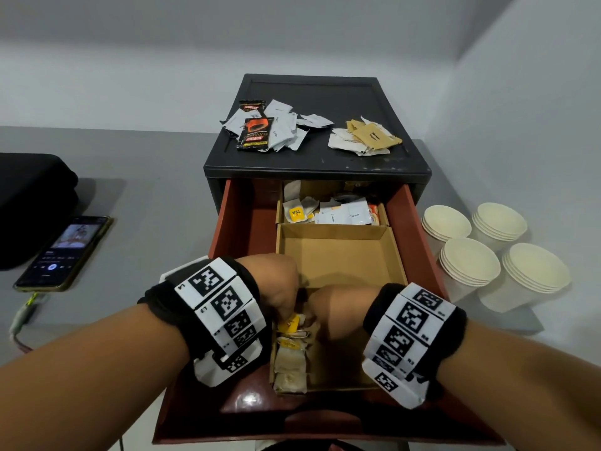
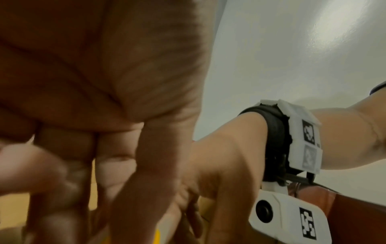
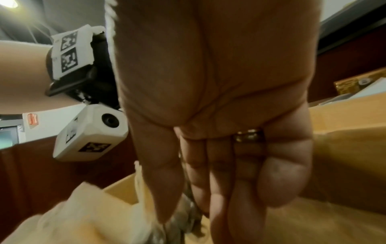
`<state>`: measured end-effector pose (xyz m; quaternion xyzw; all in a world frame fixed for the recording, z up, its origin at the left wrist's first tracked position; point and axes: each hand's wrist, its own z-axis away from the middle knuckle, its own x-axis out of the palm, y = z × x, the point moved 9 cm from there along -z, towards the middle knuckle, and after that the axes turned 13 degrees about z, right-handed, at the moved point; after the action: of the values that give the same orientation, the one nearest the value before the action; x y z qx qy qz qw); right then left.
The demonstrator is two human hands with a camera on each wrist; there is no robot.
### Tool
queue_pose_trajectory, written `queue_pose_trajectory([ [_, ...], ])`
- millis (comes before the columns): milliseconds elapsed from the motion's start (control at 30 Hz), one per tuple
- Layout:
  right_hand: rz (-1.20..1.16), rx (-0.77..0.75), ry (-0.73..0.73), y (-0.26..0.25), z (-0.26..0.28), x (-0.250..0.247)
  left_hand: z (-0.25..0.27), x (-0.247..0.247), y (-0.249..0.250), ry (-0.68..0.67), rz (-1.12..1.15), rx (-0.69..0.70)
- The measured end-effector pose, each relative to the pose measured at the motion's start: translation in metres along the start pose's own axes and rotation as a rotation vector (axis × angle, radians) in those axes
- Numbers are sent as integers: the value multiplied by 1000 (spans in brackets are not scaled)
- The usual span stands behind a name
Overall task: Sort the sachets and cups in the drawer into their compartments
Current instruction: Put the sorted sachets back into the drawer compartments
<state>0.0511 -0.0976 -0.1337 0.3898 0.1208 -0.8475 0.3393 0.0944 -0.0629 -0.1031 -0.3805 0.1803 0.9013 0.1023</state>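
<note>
Both hands meet low over the nearest cardboard compartment [image 1: 344, 369] of the pulled-out red drawer [image 1: 244, 229], each wrist wearing a band of black-and-white markers. On the left, the left hand [image 1: 276, 284] points its fingers down into the tea bags [image 1: 291, 359] heaped along that compartment's left side; its fingers look bunched at a yellow-tagged sachet [image 1: 289, 323], though the head view hides the grip and the left wrist view is too blurred to settle it (so I cannot tell whether it truly pinches). To its right, the right hand [image 1: 341, 310] also reaches down with its fingers close together, their tips among the papery tea bags [image 3: 87, 219]; whether they hold one I cannot tell.

Further left on the grey desk [image 1: 146, 164] lie a black case [image 1: 32, 203] and a lit phone [image 1: 65, 252] with a cable plugged in.

Behind the hands sits a bare cardboard compartment [image 1: 338, 255], and behind that another with a yellow tea sachet [image 1: 295, 213] and white cream sachets [image 1: 348, 214]. On top of the black cabinet [image 1: 318, 170] lie coffee sachets [image 1: 257, 131] among white ones, and to their right brown sugar sachets [image 1: 374, 136].

Rightmost, four stacks of paper cups [image 1: 497, 255] stand on the desk beside the drawer.
</note>
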Motion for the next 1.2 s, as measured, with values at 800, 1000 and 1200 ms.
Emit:
queue_pose_trajectory([
  [800, -633, 521, 484, 153, -43, -88, 0, -83, -31, 497, 709, 24],
  [1000, -565, 519, 284, 150, -73, -82, -14, -90, -50, 599, 983, 8],
  [1200, -898, 422, 417, 155, -73, -90, -18, -91, -61, 627, 1013, -6],
])
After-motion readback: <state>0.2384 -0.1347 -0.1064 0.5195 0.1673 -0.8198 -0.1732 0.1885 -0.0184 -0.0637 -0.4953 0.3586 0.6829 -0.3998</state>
